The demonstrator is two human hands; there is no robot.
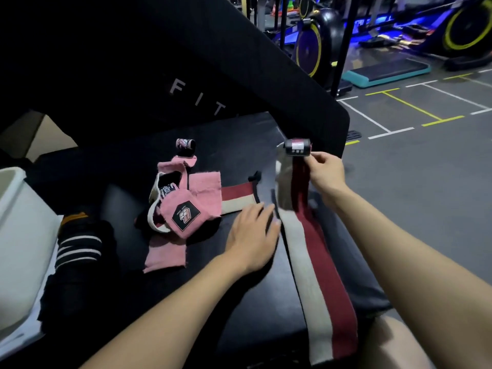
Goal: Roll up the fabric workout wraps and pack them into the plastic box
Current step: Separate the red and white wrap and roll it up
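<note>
A long maroon-and-cream wrap (314, 275) lies lengthwise down the black bench, its far end lifted. My right hand (326, 170) pinches that raised end just below its black velcro tab (297, 147). My left hand (253, 233) rests flat, fingers spread, against the wrap's left edge on the bench. A pile of pink wraps (183, 206) with a black logo patch sits to the left, with a second maroon-and-cream wrap (237, 197) sticking out from under it. The white plastic box (16, 235) stands at the far left; a black wrap with white stripes (80, 246) lies beside it.
The black padded bench (165, 288) has an upright backrest (186, 75) behind the wraps. Its right edge drops to the grey gym floor (426, 182). Exercise bikes (466, 30) and a teal step platform (386, 71) stand far back right. My bare knee (399, 347) shows at the bottom right.
</note>
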